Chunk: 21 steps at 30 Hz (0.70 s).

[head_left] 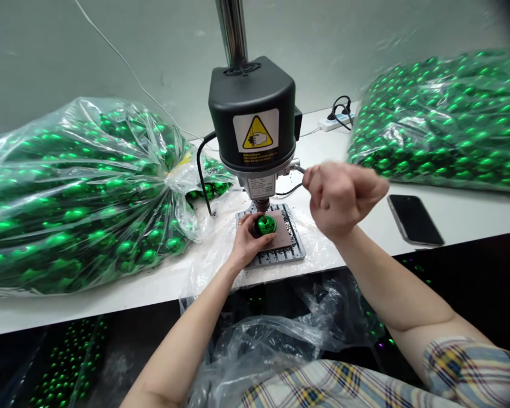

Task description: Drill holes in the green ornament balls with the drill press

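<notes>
With thumb and fingers curled round it, my left hand grips a shiny green ball under the chuck of a black drill press. The ball sits in a dark ring on a pinkish board, which lies on the slotted metal base. Dark specks are scattered over the board and base. My right hand, slightly blurred, is closed round the end of the press's feed lever at the right of the machine. The bit's tip is at the top of the ball; whether it has gone in I cannot tell.
A big clear bag of green balls lies at the left, another bag at the right. A phone rests near the table's front edge. Behind stands a power strip. Loose clear plastic hangs below the edge.
</notes>
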Motion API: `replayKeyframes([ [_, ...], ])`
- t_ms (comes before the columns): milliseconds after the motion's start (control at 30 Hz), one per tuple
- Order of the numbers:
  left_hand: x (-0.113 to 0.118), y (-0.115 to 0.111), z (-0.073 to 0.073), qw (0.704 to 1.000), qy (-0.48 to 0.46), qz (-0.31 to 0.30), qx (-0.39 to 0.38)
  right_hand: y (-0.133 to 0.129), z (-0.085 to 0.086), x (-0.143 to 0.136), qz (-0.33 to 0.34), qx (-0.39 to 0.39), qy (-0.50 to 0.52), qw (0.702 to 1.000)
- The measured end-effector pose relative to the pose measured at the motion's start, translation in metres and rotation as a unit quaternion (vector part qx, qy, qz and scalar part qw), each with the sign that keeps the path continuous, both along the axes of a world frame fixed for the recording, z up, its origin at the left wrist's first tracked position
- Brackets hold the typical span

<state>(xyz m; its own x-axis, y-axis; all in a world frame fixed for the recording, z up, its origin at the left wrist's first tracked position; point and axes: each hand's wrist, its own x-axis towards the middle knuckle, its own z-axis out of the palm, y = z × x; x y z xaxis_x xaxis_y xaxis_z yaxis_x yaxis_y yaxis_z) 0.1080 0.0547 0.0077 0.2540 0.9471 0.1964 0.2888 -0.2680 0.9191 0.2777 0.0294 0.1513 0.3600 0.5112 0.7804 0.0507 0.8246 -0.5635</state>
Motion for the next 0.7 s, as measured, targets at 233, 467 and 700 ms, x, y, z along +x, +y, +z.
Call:
replayKeyframes([
  [233,-0.003,-0.019,0.014,0.995,0.04,0.09,0.013,0.026,0.059,-0.006,0.035,0.008,0.079,0.996],
  [467,-0.05,-0.078,0.057,0.983,0.163,-0.083,-0.022,0.026,0.058,-0.003,0.058,0.021,0.091,0.994],
  [700,-0.093,-0.028,0.066,0.975,0.221,0.001,-0.007,0.024,0.056,0.0,0.062,0.002,0.074,0.995],
])
